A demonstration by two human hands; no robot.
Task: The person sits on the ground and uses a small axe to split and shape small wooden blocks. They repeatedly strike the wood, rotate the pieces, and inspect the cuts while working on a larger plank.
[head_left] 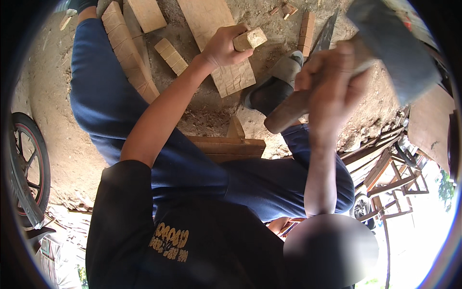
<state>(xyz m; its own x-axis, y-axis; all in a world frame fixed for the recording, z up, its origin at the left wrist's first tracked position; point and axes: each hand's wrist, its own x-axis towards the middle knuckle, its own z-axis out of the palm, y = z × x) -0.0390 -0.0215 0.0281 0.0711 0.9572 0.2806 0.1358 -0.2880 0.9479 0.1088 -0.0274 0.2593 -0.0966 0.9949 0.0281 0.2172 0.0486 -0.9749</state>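
My left hand (224,48) is closed around a squared wooden piece (250,40), its end turned up, over a broad pale board (234,77) lying on the dirt. My right hand (327,86) grips the wooden handle (288,110) of an axe-like tool, whose wide dark metal head (397,58) is raised at the upper right and blurred by motion. A short notched block (171,56) lies left of the board. A long notched timber (127,58) rests beside my left leg.
A thick beam (226,147) sits between my thighs. Shoe (281,72), long dark blade (323,33) and small block (306,31) are near my right hand. A tyred wheel (36,156) stands left; stacked wooden frames (392,180) and a leaning panel (428,130) are right.
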